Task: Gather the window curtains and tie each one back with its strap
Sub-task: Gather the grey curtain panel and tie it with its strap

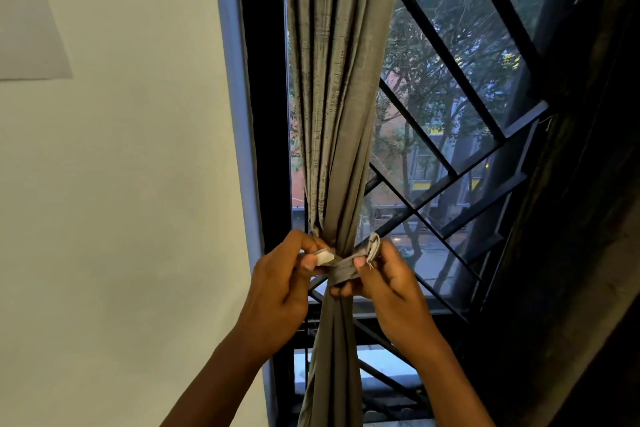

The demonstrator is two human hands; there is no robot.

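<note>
Between the two hands, a gathered grey curtain (332,135) is cinched by its strap (341,272), the left hand (280,282) pinching one end, the right hand (384,279) the other (fastening them likely comes next).

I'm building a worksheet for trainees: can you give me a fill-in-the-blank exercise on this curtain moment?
1. The strap is wrapped around the gathered grey ____.
2. The left hand pinches the strap end bearing a ____ patch.
3. The right hand pinches the strap's other ____.
4. Behind the curtain, the window has dark diagonal ____.

Missing words: curtain; white; end; bars
</note>
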